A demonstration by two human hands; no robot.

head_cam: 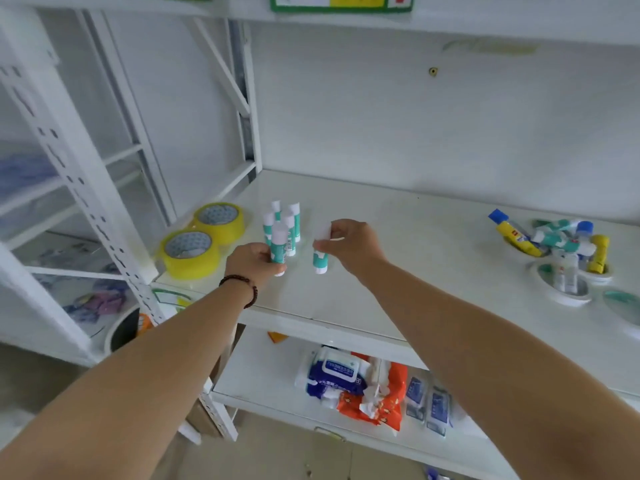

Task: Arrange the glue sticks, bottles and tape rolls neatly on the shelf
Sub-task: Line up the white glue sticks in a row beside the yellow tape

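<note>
On the white shelf (398, 237), several teal-and-white glue sticks (289, 220) stand upright in a cluster, right of two yellow tape rolls (204, 237). My left hand (254, 261) grips one glue stick (278, 245) upright at the front of that cluster. A little to the right, my right hand (349, 245) holds another glue stick (320, 259) by its top, its base just above or on the shelf. At the far right lies a jumbled pile of glue sticks and bottles (554, 240), some with blue caps and yellow bodies.
Round white dishes (564, 289) sit under and beside the pile at the right. A white slotted upright post (69, 174) stands at the left. The lower shelf (263, 375) holds packets of wipes (346, 379). Another shelf board runs overhead.
</note>
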